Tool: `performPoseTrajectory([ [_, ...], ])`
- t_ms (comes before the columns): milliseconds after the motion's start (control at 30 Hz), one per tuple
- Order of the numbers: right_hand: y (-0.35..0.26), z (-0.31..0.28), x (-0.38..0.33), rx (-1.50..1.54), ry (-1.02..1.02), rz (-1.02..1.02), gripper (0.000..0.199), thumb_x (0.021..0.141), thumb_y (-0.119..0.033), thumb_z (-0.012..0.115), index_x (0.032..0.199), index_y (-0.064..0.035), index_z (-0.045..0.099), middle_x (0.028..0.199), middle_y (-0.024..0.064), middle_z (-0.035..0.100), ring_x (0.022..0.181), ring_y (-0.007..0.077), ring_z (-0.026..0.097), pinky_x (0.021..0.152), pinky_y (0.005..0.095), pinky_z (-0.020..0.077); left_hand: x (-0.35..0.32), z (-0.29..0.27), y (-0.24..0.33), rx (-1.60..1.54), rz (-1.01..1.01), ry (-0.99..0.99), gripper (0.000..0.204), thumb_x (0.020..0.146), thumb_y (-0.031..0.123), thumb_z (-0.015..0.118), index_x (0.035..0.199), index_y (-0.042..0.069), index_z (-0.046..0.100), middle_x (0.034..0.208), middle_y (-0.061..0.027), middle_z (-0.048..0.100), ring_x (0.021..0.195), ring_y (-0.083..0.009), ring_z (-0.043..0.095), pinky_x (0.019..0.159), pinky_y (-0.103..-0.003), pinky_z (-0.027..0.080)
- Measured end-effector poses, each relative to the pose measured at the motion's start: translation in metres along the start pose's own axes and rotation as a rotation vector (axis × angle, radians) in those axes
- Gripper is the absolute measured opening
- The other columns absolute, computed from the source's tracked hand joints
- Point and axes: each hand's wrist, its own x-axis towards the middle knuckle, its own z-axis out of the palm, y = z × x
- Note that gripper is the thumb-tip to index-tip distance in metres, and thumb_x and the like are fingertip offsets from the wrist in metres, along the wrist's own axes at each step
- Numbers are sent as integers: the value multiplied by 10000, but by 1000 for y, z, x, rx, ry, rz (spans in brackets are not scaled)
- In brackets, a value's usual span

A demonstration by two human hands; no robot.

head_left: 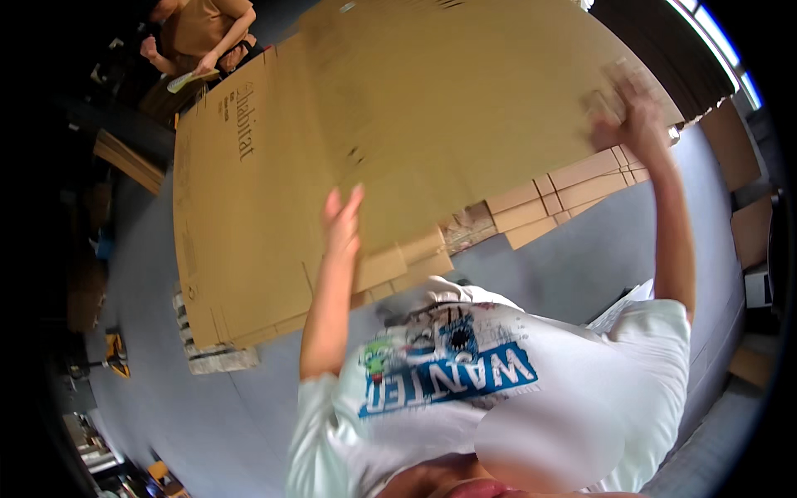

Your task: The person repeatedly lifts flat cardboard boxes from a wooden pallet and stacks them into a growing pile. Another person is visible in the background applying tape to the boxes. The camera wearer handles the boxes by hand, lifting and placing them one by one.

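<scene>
A large flat cardboard sheet (415, 108) is held raised over the stack (249, 274) — left hand (342, 228) flat-fingered beneath, right hand (635, 124) closed on its far edge — not yet set down.

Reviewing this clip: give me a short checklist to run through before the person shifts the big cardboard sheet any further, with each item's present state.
1. Left hand on the top cardboard sheet: ok, fingers lie flat against its near edge.
2. Right hand on the sheet: ok, it grips the far right corner.
3. Sheet free of the stack below: cannot tell, it overlaps the stack.
4. Stack resting squarely on the pallet: cannot tell, only a pallet corner shows.
5. Other person away from the sheet: not ok, they stand close to its far left corner.
6. Grey floor beside the stack: ok, bare where visible.
</scene>
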Motion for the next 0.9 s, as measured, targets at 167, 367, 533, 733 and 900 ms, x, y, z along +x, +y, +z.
performPoseTrajectory([
  [167, -86, 84, -82, 98, -445, -145, 781, 730, -294, 705, 1408, -252, 320, 1491, 96, 229, 1377, 375, 148, 1079, 581, 168, 30, 199, -83, 27, 143, -91, 361, 810, 133, 698, 1040, -45, 485, 1007, -114, 605, 844, -175, 572, 737, -312, 487],
  [367, -43, 220, -149, 203, -498, 161, 621, 843, -96, 475, 1400, -323, 321, 1475, 8, 291, 1344, 366, 258, 1020, 615, 255, 17, 263, -177, 572, -68, 77, 231, 829, 122, 626, 981, -4, 507, 914, -119, 612, 803, -208, 613, 685, -344, 501],
  [533, -36, 255, -196, 215, -552, 67, 599, 847, -106, 486, 1391, -310, 342, 1483, 20, 274, 1343, 391, 246, 1004, 621, 270, -19, 223, -178, 1009, -326, -613, 276, 842, 169, 591, 1045, -16, 572, 833, -117, 640, 772, -217, 639, 627, -360, 511],
  [733, -40, 227, -175, 256, -881, 40, 825, 750, -65, 603, 1446, -267, 209, 1519, 53, 167, 1359, 411, 187, 1029, 603, 257, -77, 160, -27, 749, 344, -516, 255, 833, 135, 619, 1057, 14, 599, 921, -153, 652, 845, -250, 643, 740, -332, 506],
  [900, -101, 193, -145, 452, -471, 16, 578, 804, -92, 585, 1347, -74, 388, 1387, 149, 395, 1269, 379, 363, 1021, 460, 342, -51, -49, 38, 1064, 656, 212, 219, 844, 168, 580, 1018, 35, 593, 927, -166, 611, 808, -327, 597, 716, -406, 489],
])
